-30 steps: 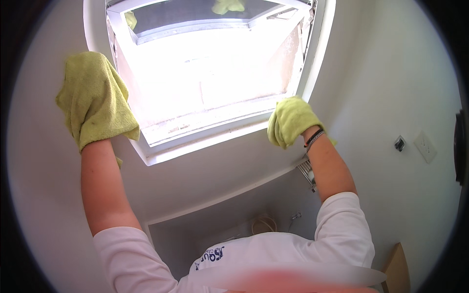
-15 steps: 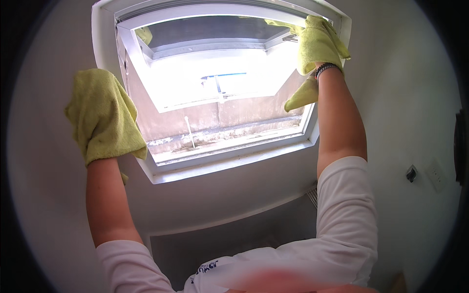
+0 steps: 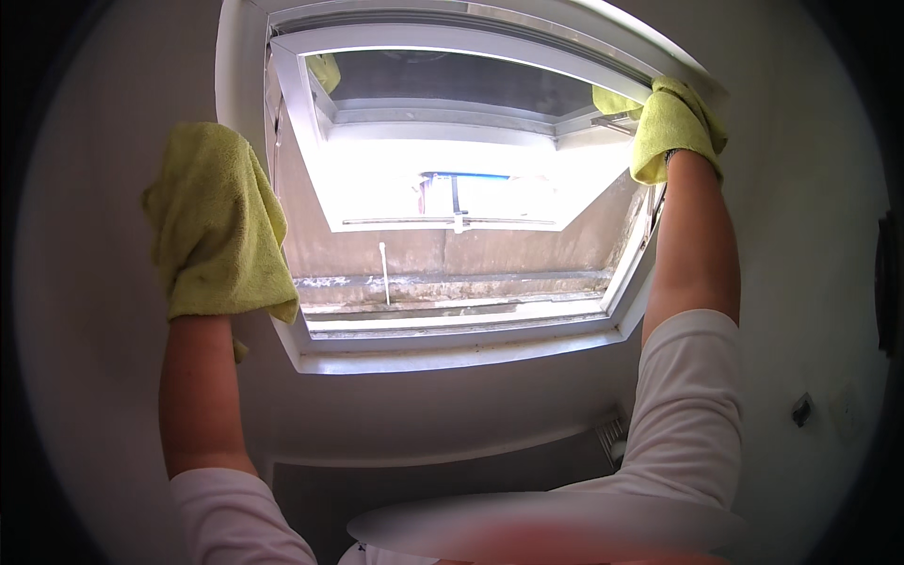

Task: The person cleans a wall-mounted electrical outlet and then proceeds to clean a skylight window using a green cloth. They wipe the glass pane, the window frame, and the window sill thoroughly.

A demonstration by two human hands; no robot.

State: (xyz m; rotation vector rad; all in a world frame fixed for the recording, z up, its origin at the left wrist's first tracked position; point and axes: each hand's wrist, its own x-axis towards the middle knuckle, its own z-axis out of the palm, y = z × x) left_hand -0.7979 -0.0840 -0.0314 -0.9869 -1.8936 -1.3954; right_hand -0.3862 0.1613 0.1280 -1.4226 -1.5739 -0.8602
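The left hand point(image 3: 202, 221) and the right hand point(image 3: 674, 122) are raised toward a white window frame point(image 3: 243, 85). By a yellow-green terry cloth point(image 3: 226, 264) the left hand is hidden down to the wrist, beside the left side of the frame; the frame's edge is overlapped in view by a fold of it, though whether the two are touching cannot be told. By a second yellow-green cloth point(image 3: 680, 141) the right hand is covered at the frame's upper right corner, and that corner is partly hidden by it. Since the fingers of both hands are concealed, how far they are opened or curled, and how firmly the cloths are gripped, cannot be told. A dark bracelet point(image 3: 670, 157) is partly seen at the right wrist.

Within the frame, a white-edged sash point(image 3: 301, 122) is tilted, its lower edge set apart from the frame's bottom. Yellow-green patches point(image 3: 612, 100) are seen in its dark upper pane point(image 3: 452, 80). Through the gap, a weathered wall point(image 3: 508, 254) and a thin white pipe point(image 3: 384, 273) are seen. Below the frame's lower right corner a wire rack is partly seen point(image 3: 608, 438), and farther right a metal fixture point(image 3: 802, 411) is mounted.
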